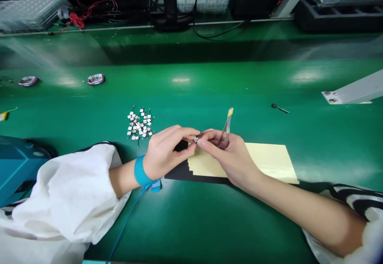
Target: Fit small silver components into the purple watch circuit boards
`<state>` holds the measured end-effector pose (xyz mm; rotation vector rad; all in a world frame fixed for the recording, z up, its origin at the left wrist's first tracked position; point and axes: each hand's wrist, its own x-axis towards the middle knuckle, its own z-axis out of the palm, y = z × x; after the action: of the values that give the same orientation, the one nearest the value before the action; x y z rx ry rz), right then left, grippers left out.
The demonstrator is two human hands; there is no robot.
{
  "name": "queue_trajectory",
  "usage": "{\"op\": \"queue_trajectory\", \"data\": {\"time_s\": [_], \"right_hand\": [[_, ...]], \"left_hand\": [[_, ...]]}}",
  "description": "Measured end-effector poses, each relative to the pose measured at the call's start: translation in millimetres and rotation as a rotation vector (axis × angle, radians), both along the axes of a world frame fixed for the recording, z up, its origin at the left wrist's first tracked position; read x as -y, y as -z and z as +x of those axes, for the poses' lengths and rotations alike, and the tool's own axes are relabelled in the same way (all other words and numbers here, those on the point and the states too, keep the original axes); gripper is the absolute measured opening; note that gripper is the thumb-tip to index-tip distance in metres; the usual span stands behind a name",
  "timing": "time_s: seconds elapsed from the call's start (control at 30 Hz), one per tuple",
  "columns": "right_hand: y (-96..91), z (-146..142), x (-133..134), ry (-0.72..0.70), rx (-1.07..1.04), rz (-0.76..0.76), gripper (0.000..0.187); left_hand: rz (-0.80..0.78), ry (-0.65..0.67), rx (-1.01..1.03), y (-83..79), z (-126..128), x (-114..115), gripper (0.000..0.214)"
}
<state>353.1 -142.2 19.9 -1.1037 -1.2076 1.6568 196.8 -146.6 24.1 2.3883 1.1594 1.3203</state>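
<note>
Between the fingertips of both hands is a small white and metallic part [196, 139], too small to make out fully. My left hand [167, 149], with a blue wrist strap [140, 171] on its wrist, pinches it from the left. From the right, the thumb and forefinger of my right hand [229, 152] meet at the same part. Tweezers [226, 124] with a yellow end are tucked in my right hand, pointing up. Under the hands lie pale yellow sheets [269, 158] on a black sheet [176, 171]. Left of them is a loose pile of small white parts with short leads [140, 125].
Two purple-edged devices [95, 79] lie at the back left. A small dark brush-like tool [280, 108] rests at the right, near a white metal bracket [353, 88]. A teal machine [22, 168] stands at the left edge. A monitor stand [170, 12] is at the back.
</note>
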Motion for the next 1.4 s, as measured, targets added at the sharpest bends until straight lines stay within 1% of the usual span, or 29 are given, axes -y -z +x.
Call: {"op": "queue_trajectory", "data": {"time_s": [0.2, 0.33, 0.47, 0.57, 0.7, 0.8, 0.93, 1.0, 1.07, 1.1, 1.17, 1.27, 1.33, 1.4], "right_hand": [[-1.8, -1, -2, 0.012, -0.013, -0.017, 0.020], [0.1, -1, 0, 0.012, 0.009, 0.006, 0.021], [2.0, -4, 4, 0.054, 0.064, 0.029, 0.023], [1.5, -5, 3, 0.080, 0.087, 0.046, 0.024], [-0.8, -2, -2, 0.100, 0.045, 0.048, 0.026], [-2.1, 3, -5, 0.068, 0.061, 0.034, 0.027], [-3.7, 2, -4, -0.023, 0.177, 0.041, 0.032], [-5.7, 0, -5, -0.042, 0.224, 0.059, 0.034], [-9.2, 2, -9, -0.051, 0.261, 0.091, 0.034], [-11.3, 5, -14, -0.060, 0.291, 0.112, 0.033], [-15.7, 19, -27, -0.087, 0.377, 0.157, 0.028], [-19.8, 53, -53, -0.144, 0.522, 0.197, 0.019], [-19.0, 78, -68, -0.193, 0.611, 0.186, 0.016], [-15.7, 97, -78, -0.232, 0.700, 0.167, 0.013]], "left_hand": [[0.000, 0.000, -0.014, -0.2, 0, 0, 0.020], [0.007, -0.001, -0.015, 0.3, 0, -1, 0.019], [0.013, 0.001, -0.022, 1.1, 1, -1, 0.019], [-0.016, 0.001, -0.012, 1.7, 0, -1, 0.019], [-0.050, 0.010, 0.012, 2.5, -2, -1, 0.019], [-0.062, 0.016, 0.023, 3.9, -3, -1, 0.021], [-0.126, 0.027, -0.003, 5.4, -1, 1, 0.019], [-0.181, 0.049, -0.050, 2.6, -2, 0, 0.021], [-0.241, 0.084, -0.136, -5.3, -9, -6, 0.026], [-0.266, 0.088, -0.192, -11.1, -16, -10, 0.026], [-0.298, 0.047, -0.309, -24.4, -35, -21, 0.023], [-0.330, -0.055, -0.465, -39.4, -68, -39, 0.021], [-0.365, -0.064, -0.573, -41.5, -83, -48, 0.020], [-0.395, -0.071, -0.669, -38.0, -91, -54, 0.018]]}}
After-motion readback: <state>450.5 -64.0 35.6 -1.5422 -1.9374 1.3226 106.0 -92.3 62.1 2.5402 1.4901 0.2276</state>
